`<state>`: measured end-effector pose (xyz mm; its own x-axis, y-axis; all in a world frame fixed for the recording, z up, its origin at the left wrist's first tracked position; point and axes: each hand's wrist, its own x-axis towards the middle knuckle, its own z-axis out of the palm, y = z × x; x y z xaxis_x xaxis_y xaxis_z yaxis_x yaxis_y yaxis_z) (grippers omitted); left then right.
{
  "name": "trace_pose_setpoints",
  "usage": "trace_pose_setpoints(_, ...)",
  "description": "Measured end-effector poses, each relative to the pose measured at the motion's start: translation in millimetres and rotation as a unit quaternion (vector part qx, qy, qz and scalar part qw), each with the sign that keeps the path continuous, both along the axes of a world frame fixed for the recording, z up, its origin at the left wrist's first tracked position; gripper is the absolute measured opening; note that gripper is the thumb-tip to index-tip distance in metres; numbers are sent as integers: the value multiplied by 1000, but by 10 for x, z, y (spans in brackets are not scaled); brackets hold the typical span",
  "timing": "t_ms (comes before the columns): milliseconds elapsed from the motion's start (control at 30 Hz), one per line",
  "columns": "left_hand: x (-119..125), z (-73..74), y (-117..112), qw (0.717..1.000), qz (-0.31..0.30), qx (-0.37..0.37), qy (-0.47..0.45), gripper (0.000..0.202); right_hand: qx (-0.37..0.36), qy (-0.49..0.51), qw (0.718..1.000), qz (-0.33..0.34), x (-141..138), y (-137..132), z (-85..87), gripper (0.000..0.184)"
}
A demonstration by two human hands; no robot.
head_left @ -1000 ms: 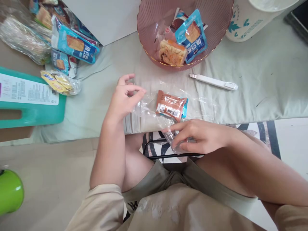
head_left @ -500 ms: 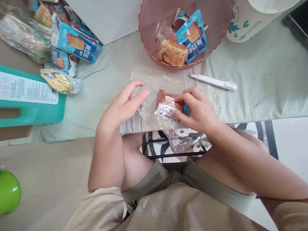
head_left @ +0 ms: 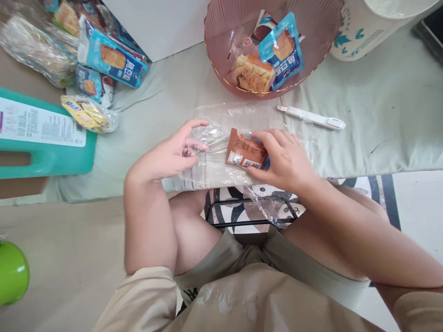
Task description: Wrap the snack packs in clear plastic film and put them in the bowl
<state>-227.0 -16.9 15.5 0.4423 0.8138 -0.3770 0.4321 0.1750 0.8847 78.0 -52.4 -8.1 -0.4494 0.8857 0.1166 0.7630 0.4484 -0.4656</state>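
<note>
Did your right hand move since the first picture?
Yes. The right hand moved away from the body, closer to the pink ribbed bowl, and now holds the brown snack packet.

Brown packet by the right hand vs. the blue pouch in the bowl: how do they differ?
Color: the brown packet is mostly brown; the blue pouch is blue.
Face: the brown packet shows a barcode; the blue pouch shows a food picture.
Place: the brown packet sits between the right hand's thumb and fingers; the blue pouch lies untouched inside the pink bowl.
Shared: both carry printing.
</note>
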Motion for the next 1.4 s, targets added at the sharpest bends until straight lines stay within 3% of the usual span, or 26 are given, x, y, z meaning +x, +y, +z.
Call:
trace_pose_setpoints(167,101,60,3,998,-24,37,45,76,26,23,999,-10,11,-7,-49,70)
trace_pose_setpoints(300,220,122,8,992,-67,83,72,57,40,52,998,-7,43,-20,-19,66)
trace_pose_setpoints(500,225,92,46,990,-89,58,87,80,41,132,989,-59,158,52,109,50)
trace_pose_setpoints(667,294,139,85,988,-106,29,110,81,65,240,959,-133,227,190,202,55)
trace_pose_setpoints(800,358,165,112,988,-112,25,100,84,116,289,931,-190,174,436,417,52)
trace_pose_setpoints(900,387,168,122,990,-109,21,92,83,61,384,892,-231,102,727,526,49)
trace_pose_setpoints(1000,396,164,118,991,-102,25,79,80,-3,443,860,-252,6,1011,464,40)
trace_pose_setpoints(1100,386,155,104,993,-97,34,66,77,-7,448,855,-261,-93,1216,282,41)
trace_pose_setpoints(1200,369,140,83,993,-86,33,68,78,-32,480,851,-210,-98,1344,98,50)
trace_pose_setpoints(1333,351,124,63,994,-85,30,63,77,-34,414,905,-88,92,1406,-28,65)
trace_pose_setpoints(1400,348,125,60,994,-84,33,61,77,-14,382,921,-78,184,1393,-30,67)
